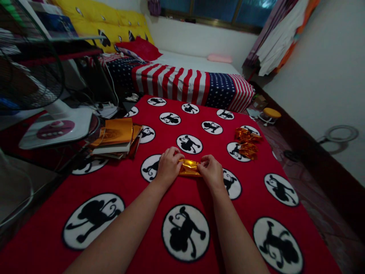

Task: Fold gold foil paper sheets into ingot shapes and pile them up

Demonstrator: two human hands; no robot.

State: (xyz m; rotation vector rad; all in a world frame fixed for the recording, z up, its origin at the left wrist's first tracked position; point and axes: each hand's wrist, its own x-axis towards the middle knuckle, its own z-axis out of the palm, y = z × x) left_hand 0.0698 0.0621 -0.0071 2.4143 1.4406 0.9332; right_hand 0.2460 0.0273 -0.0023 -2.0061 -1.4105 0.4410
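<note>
A small shiny gold foil piece (189, 168) lies across the middle of the red cloth with black monkey figures in white circles (137, 217). At its left end the fingers of my left hand (170, 164) are closed on it. My right hand (211, 171) pinches the right end. Crumpled or folded gold foil pieces (248, 142) sit on the cloth to the right. To the left is a stack of gold and white sheets (115, 137), its edges uneven.
A fan (57, 127) stands at the left beside a desk with cables. Beyond the cloth is a bed with a striped and starred cover (182, 82). A yellow-topped stool (271, 113) and a ring-shaped object (341, 134) are at the right.
</note>
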